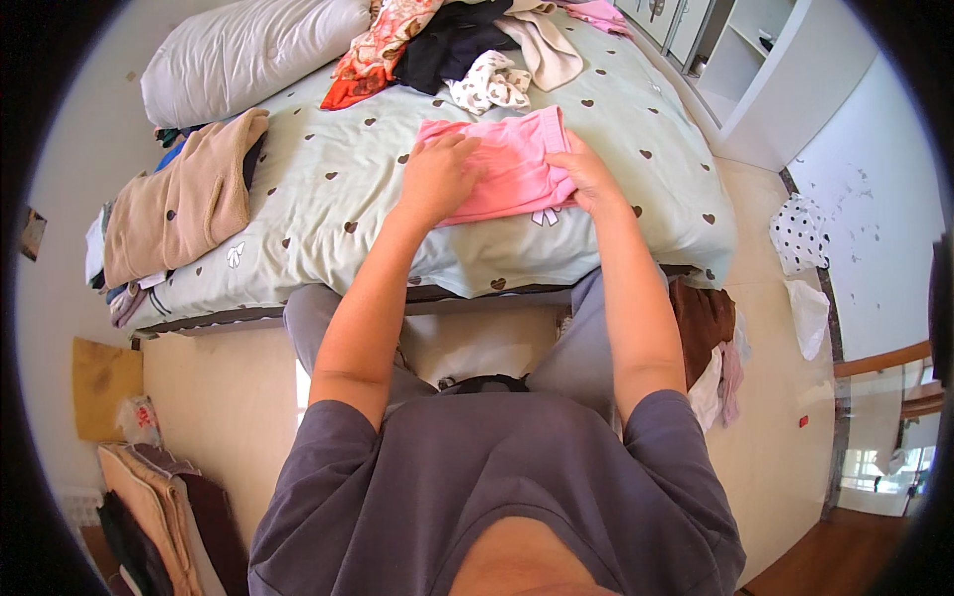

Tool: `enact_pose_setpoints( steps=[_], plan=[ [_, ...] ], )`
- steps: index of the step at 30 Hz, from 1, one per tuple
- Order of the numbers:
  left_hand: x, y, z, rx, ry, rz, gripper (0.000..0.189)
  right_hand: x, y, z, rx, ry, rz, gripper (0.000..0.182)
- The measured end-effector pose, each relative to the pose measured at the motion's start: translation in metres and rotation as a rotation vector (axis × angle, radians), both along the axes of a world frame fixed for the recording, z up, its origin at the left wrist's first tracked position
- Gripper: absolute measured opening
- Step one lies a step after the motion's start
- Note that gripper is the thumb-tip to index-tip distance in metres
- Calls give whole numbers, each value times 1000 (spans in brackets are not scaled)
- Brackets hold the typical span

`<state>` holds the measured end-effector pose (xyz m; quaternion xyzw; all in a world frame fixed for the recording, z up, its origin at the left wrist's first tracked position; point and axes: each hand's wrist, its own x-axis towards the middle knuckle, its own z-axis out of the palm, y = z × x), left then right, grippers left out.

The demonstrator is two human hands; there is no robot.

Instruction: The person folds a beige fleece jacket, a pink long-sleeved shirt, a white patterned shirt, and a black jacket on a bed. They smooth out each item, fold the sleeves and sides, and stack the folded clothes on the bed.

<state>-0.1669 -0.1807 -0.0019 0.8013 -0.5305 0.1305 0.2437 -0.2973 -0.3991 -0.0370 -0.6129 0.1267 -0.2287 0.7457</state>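
Note:
A pink folded garment lies near the front edge of the bed, with an elastic-looking band along its right side. My left hand rests palm down on its left part, fingers spread over the cloth. At the right side my right hand grips the band, thumb on top and fingers partly hidden beneath. Just beyond the garment sits a crumpled white cloth with brown spots. The bed sheet under it all is pale green with dark hearts and white bows.
A folded tan fleece garment tops a clothes pile at the left. Farther back are a grey-white rolled quilt, an orange-red patterned cloth and black clothing. Brown cloth hangs near my right knee. A white cabinet stands right.

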Motion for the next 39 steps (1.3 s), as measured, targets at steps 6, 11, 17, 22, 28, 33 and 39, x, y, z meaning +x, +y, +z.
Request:
enact_pose_setpoints(
  steps=[6, 11, 17, 22, 28, 33, 39],
  plan=[
    [4, 14, -56, 115, 38, 149, 78, 2, 40, 41, -1226, 232, -599, 64],
    [1, 11, -54, 83, 111, 120, 76, 13, 56, 25, -1675, 368, -363, 65],
    [54, 4, -51, -454, 320, 129, 55, 9, 27, -25, -1585, 460, -350, 69],
    [118, -8, -49, -325, 584, 176, 41, 15, 30, -26, -1556, 413, -357, 67],
    [154, -33, -46, -469, 1078, 101, 26, 9, 30, -24, -1537, 399, -367, 65],
    [182, -51, -59, -690, 1450, 63, 27, 9, 30, -24, -1502, 383, -366, 65],
    [191, -55, -64, -575, 977, 396, 22, 14, 32, -25, -1486, 356, -364, 65]
  ],
)
